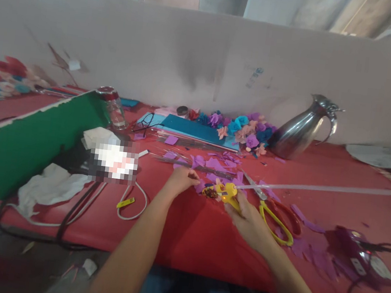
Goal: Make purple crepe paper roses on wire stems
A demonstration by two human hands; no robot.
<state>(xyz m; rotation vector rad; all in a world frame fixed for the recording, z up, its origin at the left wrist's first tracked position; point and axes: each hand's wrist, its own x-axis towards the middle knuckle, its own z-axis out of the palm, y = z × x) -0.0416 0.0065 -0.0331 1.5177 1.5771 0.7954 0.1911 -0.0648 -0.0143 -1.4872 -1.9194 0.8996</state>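
Observation:
My right hand (248, 219) is wrapped round a yellow hot glue gun (228, 192). A long, pale glue stick (322, 188) runs out from its back toward the right. The gun's nozzle area is over a small clutter of dark and peach bits, and I cannot make out its tip. Just left of it, my left hand (182, 182) has its fingertips pinched together at a purple crepe paper piece (198, 186). Large scissors (277, 223) with yellow and red handles lie beside my right hand. Purple paper scraps (214, 164) are scattered beyond both hands.
Paper flowers (251, 129) and blue sheets (193, 131) lie at the back. A metal jug (302, 129) stands behind on the right, a glass jar (115, 110) by the green divider (35, 141). A purple device (363, 260) sits at right; a white cable (143, 206) loops at left.

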